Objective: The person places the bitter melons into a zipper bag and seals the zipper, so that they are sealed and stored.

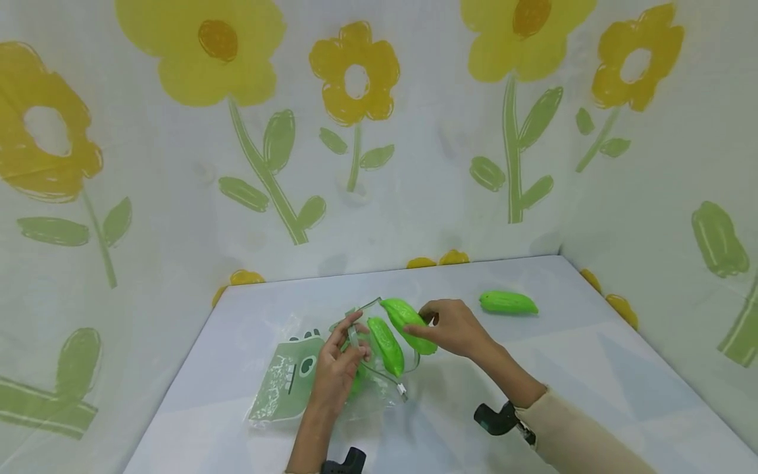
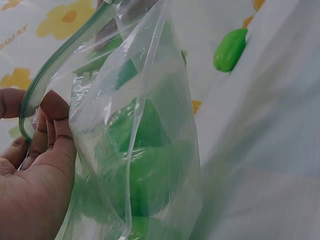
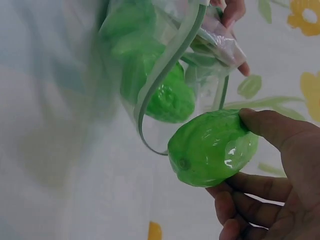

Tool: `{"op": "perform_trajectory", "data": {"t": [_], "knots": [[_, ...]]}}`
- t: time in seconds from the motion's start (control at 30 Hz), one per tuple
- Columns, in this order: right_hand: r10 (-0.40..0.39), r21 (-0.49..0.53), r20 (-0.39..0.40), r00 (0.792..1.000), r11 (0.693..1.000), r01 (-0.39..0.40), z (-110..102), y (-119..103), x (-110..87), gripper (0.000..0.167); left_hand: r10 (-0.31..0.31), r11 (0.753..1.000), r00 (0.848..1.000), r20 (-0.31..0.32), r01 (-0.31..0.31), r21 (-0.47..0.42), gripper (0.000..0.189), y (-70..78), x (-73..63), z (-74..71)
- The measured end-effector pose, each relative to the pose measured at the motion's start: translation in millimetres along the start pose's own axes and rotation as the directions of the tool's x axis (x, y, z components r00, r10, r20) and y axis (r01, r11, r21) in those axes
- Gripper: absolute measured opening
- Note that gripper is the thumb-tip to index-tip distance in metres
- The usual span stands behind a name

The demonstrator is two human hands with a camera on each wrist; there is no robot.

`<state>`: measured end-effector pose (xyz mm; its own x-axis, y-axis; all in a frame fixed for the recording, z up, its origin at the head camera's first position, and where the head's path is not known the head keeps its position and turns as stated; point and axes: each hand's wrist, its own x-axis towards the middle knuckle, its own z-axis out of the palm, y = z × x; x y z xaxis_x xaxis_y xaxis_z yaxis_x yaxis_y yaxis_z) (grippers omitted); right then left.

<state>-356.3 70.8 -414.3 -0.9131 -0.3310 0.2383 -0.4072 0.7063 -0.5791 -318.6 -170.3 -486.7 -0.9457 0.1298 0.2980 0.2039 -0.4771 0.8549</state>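
Observation:
A clear zip bag (image 1: 283, 382) with a green cartoon face and a green zip edge (image 3: 167, 75) has its mouth spread toward the right. My left hand (image 1: 337, 368) grips the bag by its rim, fingers curled at the zip edge (image 2: 44, 70). Between thumb and fingers, my right hand (image 1: 453, 329) pinches a bright green, ridged toy gourd (image 3: 212, 147) just outside the mouth. Another green gourd (image 1: 386, 347) sits at the opening, seen through the plastic in the right wrist view. More green shapes (image 2: 155, 175) show blurred deeper in the bag.
One more green gourd (image 1: 508, 303) lies on the white table (image 1: 237, 329), beyond my right hand. A white zip slider (image 1: 403, 392) hangs at the bag's near edge. Flower-printed cloth (image 1: 403, 217) stands behind and at both sides of the table.

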Motion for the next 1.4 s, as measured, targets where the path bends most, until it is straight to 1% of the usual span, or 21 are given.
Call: {"op": "perform_trajectory", "data": {"t": [0.13,0.23,0.37,0.47,0.57,0.73,0.93,1.03,1.2,1.33,1.4], "knots": [[0.016,0.003,0.016,1.000,1.000,-0.017,10,-5,7.8,0.037,0.003,1.000,1.000,-0.004,-0.003,-0.003,0.060,1.0,1.0,-0.5],[0.057,0.003,0.030,0.998,0.998,-0.057,18,-7,11.9,0.039,0.001,1.000,1.000,-0.001,-0.001,0.004,0.060,1.5,1.0,-1.2],[0.107,-0.013,0.046,0.993,0.994,-0.106,27,-8,12.8,0.042,-0.003,1.000,1.000,0.006,0.003,0.024,0.059,1.9,-0.3,-2.0],[0.120,-0.030,0.050,0.992,0.992,-0.119,32,-11,12.1,0.043,-0.006,1.000,1.000,0.006,0.006,0.028,0.057,2.1,-0.9,-2.7],[0.117,-0.037,0.057,0.992,0.993,-0.115,39,-16,11.9,0.043,-0.009,0.999,1.000,0.005,0.009,0.031,0.057,2.8,-1.3,-3.1],[0.098,-0.035,0.074,0.992,0.995,-0.095,53,-25,11.4,0.037,-0.014,0.999,1.000,0.000,0.014,0.031,0.057,2.9,-2.1,-3.4],[0.081,-0.070,0.038,0.996,0.994,-0.078,64,-29,8.7,0.038,-0.012,1.000,1.000,0.003,0.012,0.026,0.058,1.3,-2.6,-3.8],[0.077,-0.075,0.033,0.996,0.994,-0.074,65,-32,8.0,0.038,-0.008,1.000,1.000,0.003,0.008,0.029,0.058,1.7,-2.4,-3.2],[0.083,-0.061,0.059,0.995,0.995,-0.079,64,-34,6.8,0.035,0.002,1.000,1.000,0.007,-0.002,0.030,0.058,2.0,-1.5,-1.5],[0.040,-0.078,0.055,0.998,0.996,-0.036,58,-32,5.2,0.037,0.006,1.000,1.000,0.015,-0.006,0.023,0.058,1.3,-0.6,-0.7],[0.001,-0.063,0.049,0.999,0.998,0.002,54,-29,4.8,0.038,0.006,1.000,1.000,0.020,-0.006,0.023,0.058,1.3,-0.3,-0.4]]}}
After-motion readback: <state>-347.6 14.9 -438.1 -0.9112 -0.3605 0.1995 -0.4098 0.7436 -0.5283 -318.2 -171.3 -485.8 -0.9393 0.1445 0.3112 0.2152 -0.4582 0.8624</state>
